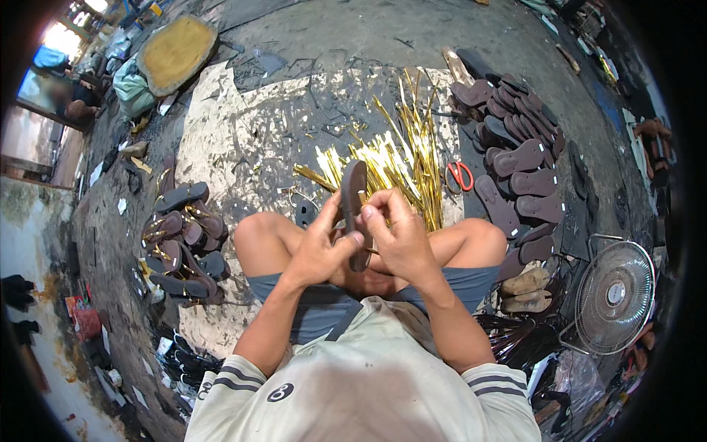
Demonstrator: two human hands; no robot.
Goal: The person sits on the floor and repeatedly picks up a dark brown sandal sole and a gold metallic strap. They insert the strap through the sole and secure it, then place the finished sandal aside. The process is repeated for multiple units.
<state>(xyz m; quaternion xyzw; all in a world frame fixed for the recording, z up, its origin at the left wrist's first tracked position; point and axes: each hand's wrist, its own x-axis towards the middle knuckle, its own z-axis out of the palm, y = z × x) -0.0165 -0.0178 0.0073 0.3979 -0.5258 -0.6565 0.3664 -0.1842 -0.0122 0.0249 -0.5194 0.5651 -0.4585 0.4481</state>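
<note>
We sit cross-legged on a paint-spattered floor [243, 147], left hand [320, 247] and right hand [398, 236] together gripping a brown sandal sole [353, 195] above our lap; gold strips [401, 158] ahead, fan [613, 296] at the floor's right edge.

A floor-level sandal workshop — piles of brown soles [519, 158], gold straps [401, 158], scissors [460, 175].

sandal sole [354, 193]: lower end is covered by the left hand [322, 249] and right hand [398, 236].
fingertips: what they pinch is too small to tell.
far figure [74, 103]: blurred.
lower right heap [582, 383]: dark, items unclear.
fan [613, 297]: base is hidden.
</note>
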